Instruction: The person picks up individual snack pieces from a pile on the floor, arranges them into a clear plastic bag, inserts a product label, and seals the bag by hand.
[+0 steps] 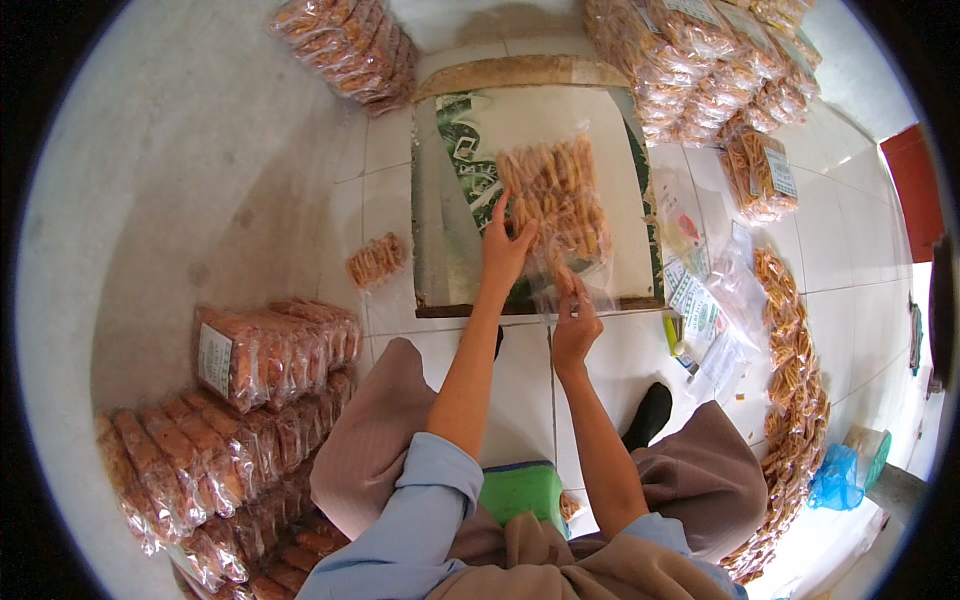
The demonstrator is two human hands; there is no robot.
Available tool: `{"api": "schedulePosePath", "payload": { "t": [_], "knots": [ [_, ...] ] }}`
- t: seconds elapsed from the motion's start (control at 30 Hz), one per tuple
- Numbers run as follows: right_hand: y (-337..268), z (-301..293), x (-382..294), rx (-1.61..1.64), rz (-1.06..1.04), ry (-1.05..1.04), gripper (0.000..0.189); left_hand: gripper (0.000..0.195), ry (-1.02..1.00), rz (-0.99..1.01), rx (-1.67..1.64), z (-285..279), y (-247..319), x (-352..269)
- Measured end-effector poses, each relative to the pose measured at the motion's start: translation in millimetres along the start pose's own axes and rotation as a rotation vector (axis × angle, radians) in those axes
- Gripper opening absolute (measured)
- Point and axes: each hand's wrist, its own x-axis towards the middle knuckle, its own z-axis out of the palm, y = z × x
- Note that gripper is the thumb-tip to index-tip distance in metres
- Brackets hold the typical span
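A clear plastic bag of brown stick-shaped snacks (pixel 559 191) lies on a low table (pixel 450 289) before me, its loose mouth towards me. My left hand (pixel 506 244) rests at the left side of the bag, thumb and forefinger spread along it; whether it grips the plastic I cannot tell. My right hand (pixel 576 326) is at the bag's near end, fingers bent around a small bundle of the snack sticks (pixel 559 270), partly inside the clear film. The fingertips of my right hand are partly hidden by the plastic.
Packed snack bags (pixel 232 450) are stacked at the left, with more stacks (pixel 697 67) at the back right. A small bundle (pixel 376 261) lies left of the table. At the right are loose plastic bags and printed labels (pixel 697 307), a yellow-green tool (pixel 673 335) and a long row of snacks (pixel 787 375).
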Motion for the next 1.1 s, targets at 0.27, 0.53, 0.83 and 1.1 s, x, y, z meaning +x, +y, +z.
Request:
{"api": "schedulePosePath", "payload": {
  "t": [0.27,0.53,0.83,1.1],
  "knots": [
    [1.7,2.0,-4.0,0.03,0.063,0.103,0.028,0.063,0.049,0.063,0.067,3.0,-3.4,2.4],
    [7.0,4.2,13.8,0.083,-0.08,-0.108,0.033,0.073,0.046,0.068,0.161,5.5,-0.7,9.3],
    [-8.0,1.1,-4.5,0.089,0.128,0.013,0.037,0.077,0.038,-0.012,-0.021,3.2,-5.0,9.4],
    [-1.5,18.9,14.6,0.049,0.07,-0.014,0.031,0.08,-0.032,0.064,0.078,7.2,3.8,-3.2]
  ]
}}
